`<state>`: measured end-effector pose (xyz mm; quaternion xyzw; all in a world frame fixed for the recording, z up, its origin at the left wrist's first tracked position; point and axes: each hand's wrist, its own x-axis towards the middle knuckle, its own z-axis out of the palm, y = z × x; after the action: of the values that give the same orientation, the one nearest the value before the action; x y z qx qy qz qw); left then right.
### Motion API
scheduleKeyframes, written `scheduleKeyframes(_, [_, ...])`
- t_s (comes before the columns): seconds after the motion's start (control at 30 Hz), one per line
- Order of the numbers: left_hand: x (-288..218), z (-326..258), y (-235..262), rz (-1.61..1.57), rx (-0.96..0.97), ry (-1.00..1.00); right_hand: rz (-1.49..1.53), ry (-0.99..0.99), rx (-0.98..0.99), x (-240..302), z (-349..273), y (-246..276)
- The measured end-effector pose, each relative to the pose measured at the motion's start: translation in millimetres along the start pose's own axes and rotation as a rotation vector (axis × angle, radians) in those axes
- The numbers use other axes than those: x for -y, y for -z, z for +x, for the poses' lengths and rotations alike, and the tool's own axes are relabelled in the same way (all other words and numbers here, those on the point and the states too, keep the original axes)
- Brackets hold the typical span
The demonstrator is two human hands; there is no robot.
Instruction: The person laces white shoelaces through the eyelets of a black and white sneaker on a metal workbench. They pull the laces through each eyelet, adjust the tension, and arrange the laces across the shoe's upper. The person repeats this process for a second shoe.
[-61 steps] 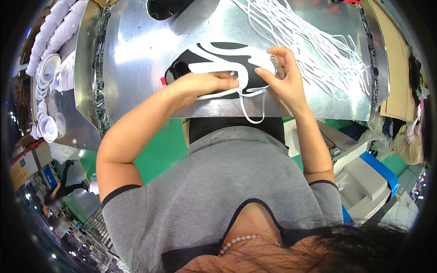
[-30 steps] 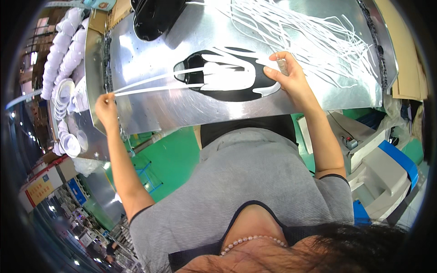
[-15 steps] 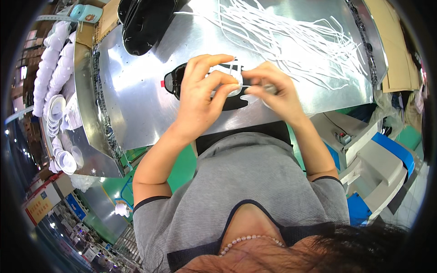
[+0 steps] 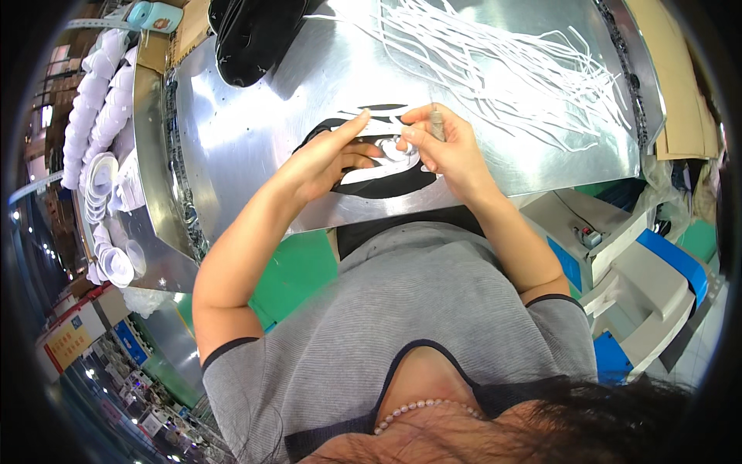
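Observation:
A black-and-white shoe upper (image 4: pixel 386 182) lies on the metal tabletop, its opening spread and a white inside showing. My left hand (image 4: pixel 325 158) grips its left side, thumb along the top and the other fingers bent into the opening. At the right end of the upper is my right hand (image 4: pixel 452 151), thumb and forefinger pinched close to the white part. A small tool with a pale grey handle (image 4: pixel 437 124) sticks up between the fingers of that hand. Its tip is hidden. Whether the pinch also holds a lace I cannot tell.
Loose white shoelaces (image 4: pixel 495 69) lie in a pile at the far right. More black shoe uppers (image 4: pixel 251 46) sit at the far left. Stacked white cup-like pieces (image 4: pixel 93 100) and a light-blue roll (image 4: pixel 154 15) stand beyond the table's left edge (image 4: pixel 182 178).
The upper has been turned and opened wider. My left hand has shifted from pinching its top to gripping its left side with fingers inside. My right hand has moved slightly left, the tool now upright.

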<state>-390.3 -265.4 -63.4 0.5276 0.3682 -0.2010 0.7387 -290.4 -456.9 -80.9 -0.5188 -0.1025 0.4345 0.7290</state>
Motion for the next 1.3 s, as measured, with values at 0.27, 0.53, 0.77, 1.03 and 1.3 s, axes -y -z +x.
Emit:
scheduleKeyframes(0.27, [8.2, -16.7, -37.4, 0.124, -0.273, -0.197, -0.346, 0.048, -0.166, -13.6, -13.5, -2.8])
scheduleKeyframes(0.53, [24.8, -20.9, -52.0, 0.145, -0.419, -0.347, -0.532, 0.051, -0.043, -4.5, -23.3, -7.9])
scheduleKeyframes(0.77, [17.4, -22.5, -61.0, 0.129, -0.429, -0.400, -0.802, 0.265, -0.056, 6.0, -37.5, 6.6])
scheduleKeyframes(1.03, [22.1, -19.3, -50.3, 0.193, -0.357, -0.390, -1.126, 0.272, 0.001, 18.8, -26.2, 8.6])
scheduleKeyframes(1.3, [16.6, -9.1, -42.4, 0.041, -0.213, -0.372, -1.377, 0.321, 0.058, 4.1, 10.9, -1.4])
